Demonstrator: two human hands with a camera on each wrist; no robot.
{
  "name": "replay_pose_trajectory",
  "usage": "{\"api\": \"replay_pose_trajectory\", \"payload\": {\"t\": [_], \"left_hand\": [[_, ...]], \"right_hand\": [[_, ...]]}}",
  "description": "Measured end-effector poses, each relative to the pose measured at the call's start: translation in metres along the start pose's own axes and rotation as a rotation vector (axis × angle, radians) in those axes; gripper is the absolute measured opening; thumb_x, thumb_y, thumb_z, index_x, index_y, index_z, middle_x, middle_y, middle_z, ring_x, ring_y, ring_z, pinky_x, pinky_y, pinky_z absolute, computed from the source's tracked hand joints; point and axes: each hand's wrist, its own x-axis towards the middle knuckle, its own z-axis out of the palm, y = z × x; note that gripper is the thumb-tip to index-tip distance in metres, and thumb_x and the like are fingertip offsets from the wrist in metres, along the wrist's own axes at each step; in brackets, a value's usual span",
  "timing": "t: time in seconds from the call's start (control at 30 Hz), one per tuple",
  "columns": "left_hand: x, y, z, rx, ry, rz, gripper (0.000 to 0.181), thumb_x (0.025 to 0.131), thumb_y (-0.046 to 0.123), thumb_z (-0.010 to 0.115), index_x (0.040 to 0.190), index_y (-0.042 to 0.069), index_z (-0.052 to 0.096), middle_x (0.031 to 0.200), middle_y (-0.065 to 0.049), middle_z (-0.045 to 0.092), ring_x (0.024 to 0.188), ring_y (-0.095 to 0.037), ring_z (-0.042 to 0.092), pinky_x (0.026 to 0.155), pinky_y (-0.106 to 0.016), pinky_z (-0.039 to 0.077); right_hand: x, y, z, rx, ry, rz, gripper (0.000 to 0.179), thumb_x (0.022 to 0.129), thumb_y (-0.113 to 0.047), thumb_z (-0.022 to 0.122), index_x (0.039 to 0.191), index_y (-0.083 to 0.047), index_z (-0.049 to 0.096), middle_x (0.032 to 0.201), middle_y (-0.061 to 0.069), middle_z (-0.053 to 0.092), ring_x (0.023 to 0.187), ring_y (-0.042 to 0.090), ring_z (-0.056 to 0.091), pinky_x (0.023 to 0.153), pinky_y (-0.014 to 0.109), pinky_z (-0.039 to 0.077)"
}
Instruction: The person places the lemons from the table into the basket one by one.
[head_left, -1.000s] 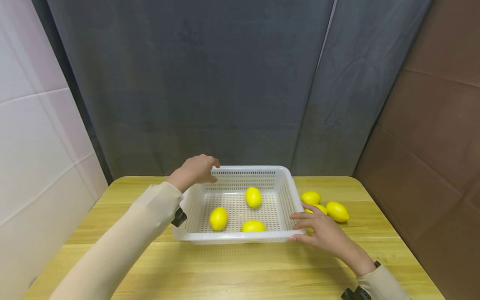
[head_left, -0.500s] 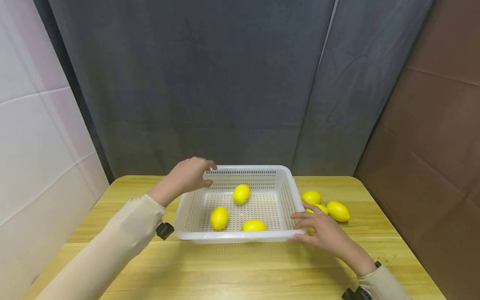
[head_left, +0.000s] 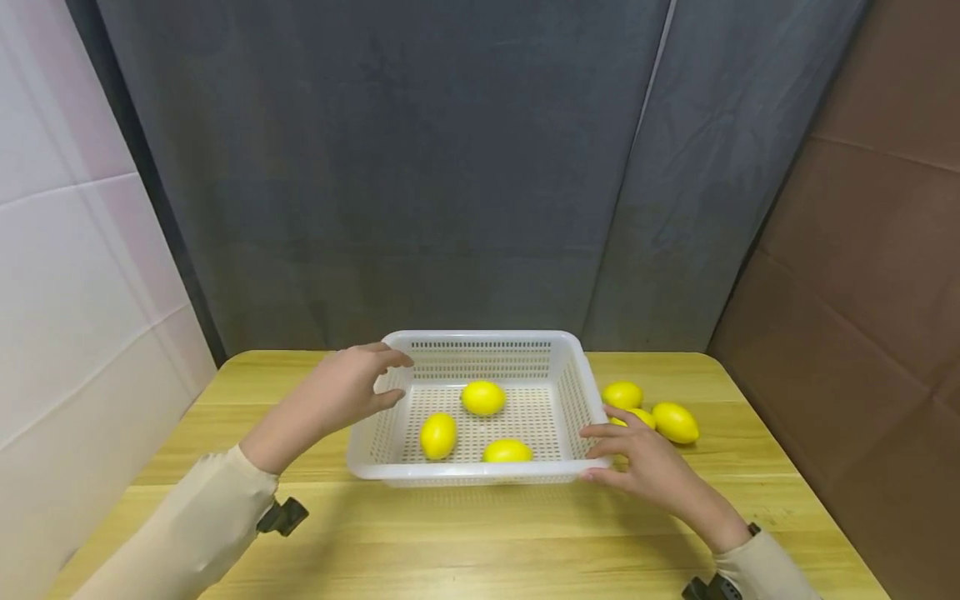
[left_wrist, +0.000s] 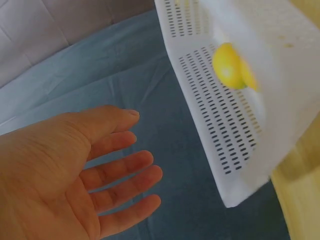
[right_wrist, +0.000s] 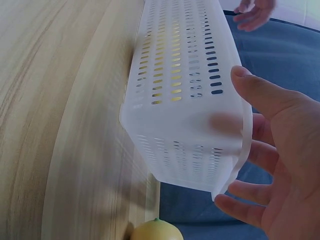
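A white perforated plastic basket stands on the wooden table. Inside it lie three yellow lemons: one near the back, one at the left and one against the front wall. My left hand hovers by the basket's left rim, fingers loosely bent and holding nothing; the left wrist view shows this hand apart from the basket. With my right hand I hold the basket's front right corner. In the right wrist view the thumb lies at the rim, and a finger shows through the plastic.
Three more lemons lie on the table just right of the basket, such as the outermost lemon. A grey curtain hangs behind the table. White cloth flanks the left, brown cloth the right.
My left hand has drawn back leftward and toward me from over the basket. The back lemon has rolled left and turned onto its side. My right hand has stayed at the corner.
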Motion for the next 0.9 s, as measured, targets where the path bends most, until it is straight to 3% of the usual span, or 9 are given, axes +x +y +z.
{"api": "replay_pose_trajectory", "payload": {"t": [0.23, 0.43, 0.9], "left_hand": [[-0.025, 0.002, 0.01, 0.019, 0.092, 0.05, 0.038, 0.077, 0.021, 0.085, 0.111, 0.01, 0.072, 0.108, -0.009, 0.075, 0.086, -0.024, 0.072, 0.071, -0.039, 0.06], [-0.045, 0.003, 0.021, 0.025, 0.115, 0.051, 0.038, 0.075, 0.022, 0.086, 0.108, 0.011, 0.072, 0.103, -0.006, 0.074, 0.082, -0.021, 0.071, 0.066, -0.037, 0.059], [-0.082, -0.001, 0.045, -0.013, 0.178, 0.037, 0.033, 0.072, 0.024, 0.088, 0.102, 0.016, 0.074, 0.104, -0.002, 0.075, 0.094, -0.023, 0.072, 0.076, -0.041, 0.061]], "right_hand": [[0.0, 0.0, -0.001, -0.002, 0.02, -0.009, 0.023, 0.076, -0.038, 0.083, 0.091, -0.021, 0.079, 0.124, -0.004, 0.072, 0.136, 0.04, 0.049, 0.104, 0.061, 0.046], [0.0, -0.001, 0.0, 0.001, 0.016, -0.007, 0.022, 0.077, -0.039, 0.083, 0.091, -0.022, 0.079, 0.124, -0.004, 0.072, 0.136, 0.04, 0.048, 0.104, 0.061, 0.046], [-0.001, -0.001, 0.0, -0.005, 0.017, -0.004, 0.021, 0.078, -0.041, 0.081, 0.091, -0.024, 0.078, 0.124, -0.005, 0.072, 0.136, 0.039, 0.049, 0.103, 0.06, 0.047]]}}
